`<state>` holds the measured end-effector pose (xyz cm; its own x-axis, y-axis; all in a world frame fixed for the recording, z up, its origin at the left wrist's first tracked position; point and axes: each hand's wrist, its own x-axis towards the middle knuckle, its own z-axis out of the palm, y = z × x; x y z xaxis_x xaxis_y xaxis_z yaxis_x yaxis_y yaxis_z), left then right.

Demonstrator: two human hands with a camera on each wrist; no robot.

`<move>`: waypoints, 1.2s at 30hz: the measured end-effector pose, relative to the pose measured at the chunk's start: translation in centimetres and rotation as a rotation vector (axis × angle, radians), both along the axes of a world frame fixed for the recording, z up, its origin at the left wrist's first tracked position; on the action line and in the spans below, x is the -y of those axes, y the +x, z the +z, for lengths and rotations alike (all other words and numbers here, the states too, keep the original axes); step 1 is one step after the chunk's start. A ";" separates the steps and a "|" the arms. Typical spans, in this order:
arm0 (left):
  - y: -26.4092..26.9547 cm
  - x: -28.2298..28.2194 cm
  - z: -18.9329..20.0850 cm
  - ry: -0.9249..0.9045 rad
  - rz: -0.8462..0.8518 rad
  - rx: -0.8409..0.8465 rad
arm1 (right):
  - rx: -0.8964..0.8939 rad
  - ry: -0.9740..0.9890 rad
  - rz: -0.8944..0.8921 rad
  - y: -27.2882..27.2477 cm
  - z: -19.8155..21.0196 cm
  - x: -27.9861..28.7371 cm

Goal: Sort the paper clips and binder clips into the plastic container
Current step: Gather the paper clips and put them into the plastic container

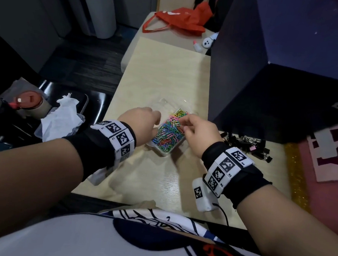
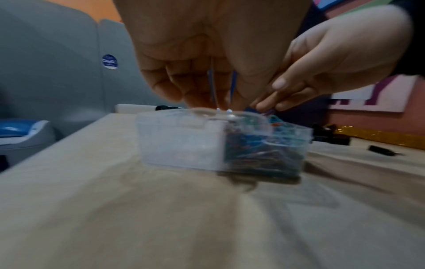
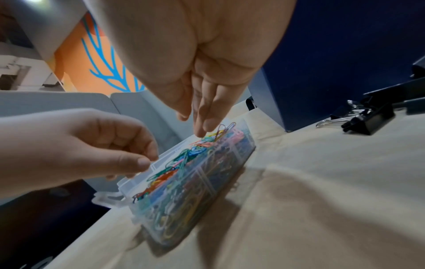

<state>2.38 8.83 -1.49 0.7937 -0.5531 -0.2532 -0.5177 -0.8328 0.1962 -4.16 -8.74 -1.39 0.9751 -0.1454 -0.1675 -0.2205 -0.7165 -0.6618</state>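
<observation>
A clear plastic container (image 1: pixel 163 153) stands on the table between my hands, one side heaped with coloured paper clips (image 1: pixel 169 132). In the left wrist view its left part (image 2: pixel 179 145) looks empty and the right part holds the paper clips (image 2: pixel 260 154). My left hand (image 2: pixel 220 102) hovers over the container's left rim with curled fingers, pinching what looks like a blue paper clip (image 2: pixel 233 83). My right hand (image 3: pixel 195 123) points down with straight fingers, its fingertips (image 3: pixel 201 130) touching the paper clips (image 3: pixel 184 191) at the far end. Black binder clips (image 1: pixel 246 145) lie in a pile to the right.
A tall dark blue box (image 1: pixel 265 84) stands close behind the binder clips (image 3: pixel 368 120). The table (image 1: pixel 163 78) drops off just left of the container. A chair with tissues (image 1: pixel 60 117) is on the left, a red bag (image 1: pixel 176 19) far behind.
</observation>
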 end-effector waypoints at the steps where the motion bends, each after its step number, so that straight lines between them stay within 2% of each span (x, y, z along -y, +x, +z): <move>1: 0.3 -0.3 -0.1 0.012 0.033 -0.038 | 0.005 -0.017 0.000 0.2 0.1 0.0; 5: 0.1 -0.2 -0.3 0.048 0.010 -0.060 | 0.016 -0.197 0.026 0.8 0.4 0.1; 10: -1.2 0.9 -0.4 0.061 -0.049 -0.074 | -0.143 -0.427 0.361 1.0 -0.4 -0.5; 12: -1.3 1.0 -0.4 0.065 -0.043 -0.068 | -0.174 -0.521 0.433 0.6 -0.9 -0.7; 17: -1.2 1.2 -0.2 0.072 -0.006 -0.070 | -0.164 -0.570 0.468 -0.3 -0.7 -0.5; 20: -1.3 1.5 -0.1 0.077 0.013 -0.091 | -0.156 -0.536 0.466 0.0 -0.1 -0.5; 24: -1.4 1.6 0.1 0.079 0.015 -0.100 | -0.042 -0.484 0.275 0.3 0.5 0.1; 26: -1.5 1.6 0.1 0.076 0.000 -0.109 | -0.096 -0.513 0.229 0.4 0.6 0.4; 28: -1.8 1.6 0.0 0.075 -0.032 -0.125 | -0.205 -0.536 0.286 0.4 0.2 0.4; 30: -2.1 1.7 0.0 0.068 -0.085 -0.153 | -0.236 -0.538 0.339 0.4 0.0 0.3; 33: -2.1 1.6 0.1 0.052 -0.127 -0.156 | -0.165 -0.499 0.303 0.4 0.2 0.4; 36: -1.0 1.2 0.2 0.057 -0.116 -0.032 | -0.061 -0.492 0.252 0.1 0.0 0.5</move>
